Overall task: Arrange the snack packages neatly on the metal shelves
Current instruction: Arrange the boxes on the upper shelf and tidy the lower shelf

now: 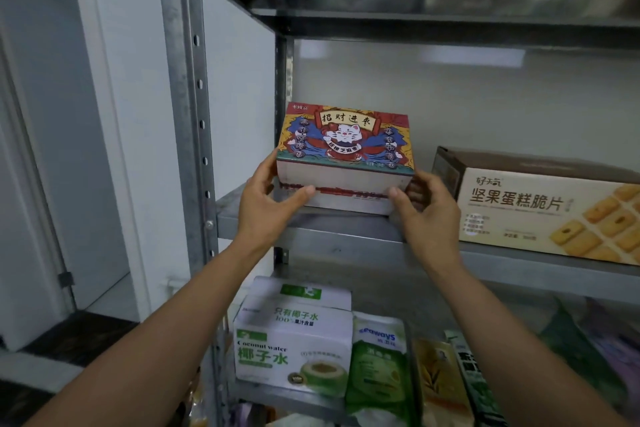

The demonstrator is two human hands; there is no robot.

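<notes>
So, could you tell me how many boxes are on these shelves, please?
3: the cat-print box, gripped by the left hand and right hand at the middle shelf; the biscuit box to its right; the coconut water box below. Others may be hidden.

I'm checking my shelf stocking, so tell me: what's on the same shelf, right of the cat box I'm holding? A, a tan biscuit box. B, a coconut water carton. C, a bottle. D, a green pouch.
A: the tan biscuit box lies right of the cat box on that shelf, while the coconut water carton and green pouch sit one shelf lower.
</notes>
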